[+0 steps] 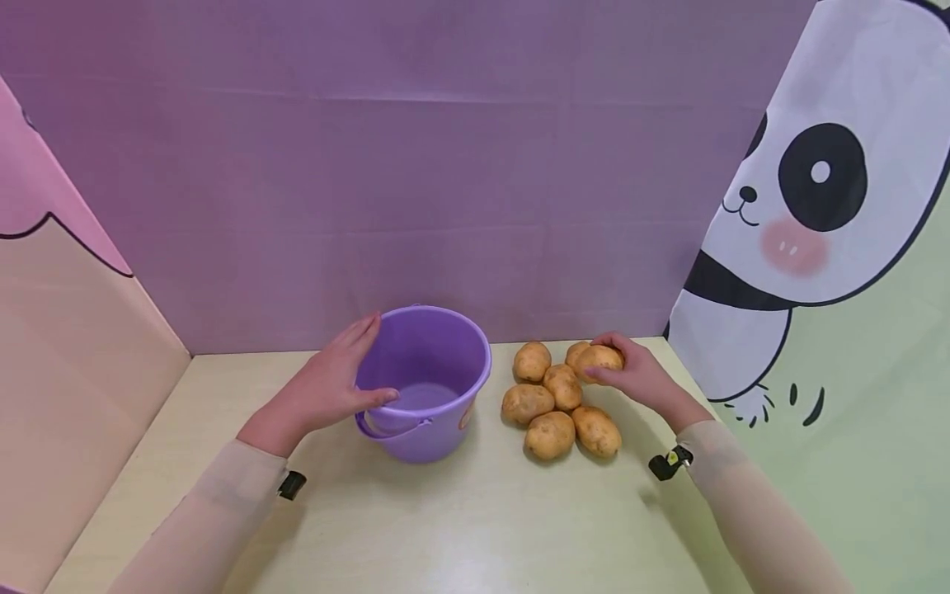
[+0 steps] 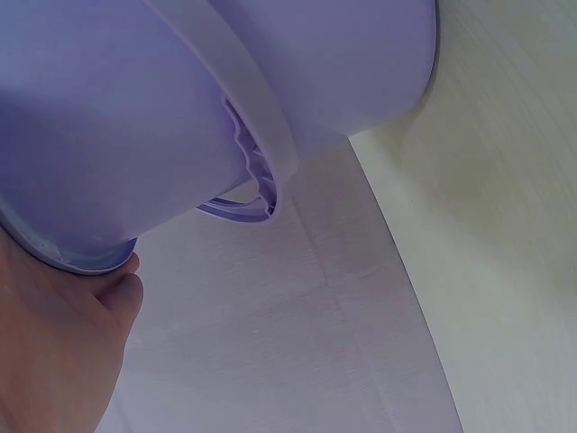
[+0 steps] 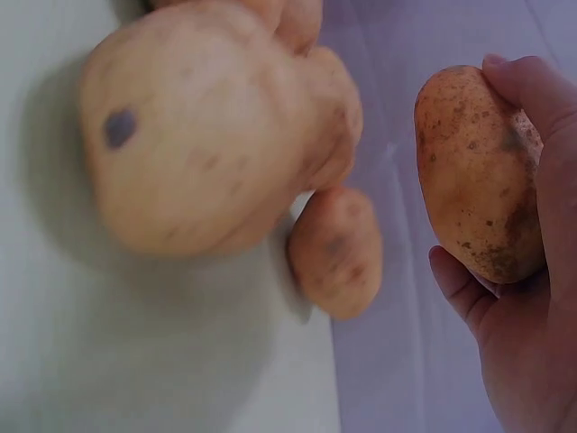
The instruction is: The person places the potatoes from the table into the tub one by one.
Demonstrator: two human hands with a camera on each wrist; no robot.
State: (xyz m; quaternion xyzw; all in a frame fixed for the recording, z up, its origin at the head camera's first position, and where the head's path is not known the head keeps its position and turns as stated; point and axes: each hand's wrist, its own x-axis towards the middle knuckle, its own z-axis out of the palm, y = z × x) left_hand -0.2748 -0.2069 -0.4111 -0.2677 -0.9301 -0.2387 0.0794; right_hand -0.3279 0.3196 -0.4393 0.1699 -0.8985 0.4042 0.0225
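Observation:
A purple bucket (image 1: 426,429) stands upright with its mouth up and its handle hanging at the front. My left hand (image 1: 337,379) touches the bucket's left rim, fingers extended and thumb reaching over the opening; in the left wrist view, the hand (image 2: 59,334) lies against that rim. To the right, my right hand (image 1: 641,375) holds a potato (image 1: 599,361) between thumb and fingers. The right wrist view shows this held potato (image 3: 478,176) raised beside others. Several potatoes, among them one (image 1: 550,436) at the front, lie grouped on the table. Inside the bucket, the visible floor is bare.
The pale table (image 1: 416,528) meets a purple backdrop (image 1: 445,206) just behind the bucket and potatoes. A panda-printed panel (image 1: 824,272) borders the right side, and a pink and beige panel (image 1: 74,371) the left.

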